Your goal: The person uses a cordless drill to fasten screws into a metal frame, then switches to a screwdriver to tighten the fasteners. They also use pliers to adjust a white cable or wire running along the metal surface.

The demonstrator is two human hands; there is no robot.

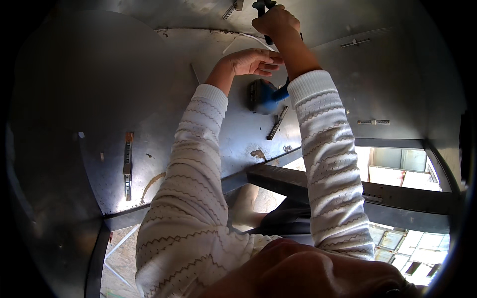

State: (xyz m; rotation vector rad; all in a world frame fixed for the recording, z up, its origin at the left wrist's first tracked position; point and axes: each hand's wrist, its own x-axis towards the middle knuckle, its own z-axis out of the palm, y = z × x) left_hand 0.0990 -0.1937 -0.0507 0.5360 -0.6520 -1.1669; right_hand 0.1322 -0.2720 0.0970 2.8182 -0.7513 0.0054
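My right hand (pixel 277 24) is raised at the top, its fingers wrapped round black-handled pliers (pixel 260 7); the working end is cut off or hidden. Below and to the left of it, my left hand (pixel 252 62) hangs with its fingers loosely bent and apart, and no held thing shows in it. A thin white cord (pixel 247 36) runs along the metal just above the left hand. Under both hands, between the forearms, a blue and black power tool (pixel 266 95) lies on the metal sheet, partly covered by the right sleeve.
Curved grey metal sheet (pixel 149 99) surrounds the hands. Slotted metal strips stick out at the left (pixel 128 166), the middle (pixel 277 123) and the right (pixel 373 122). Dark frame bars (pixel 407 196) cross below, with openings showing the ground and glazed panels beyond.
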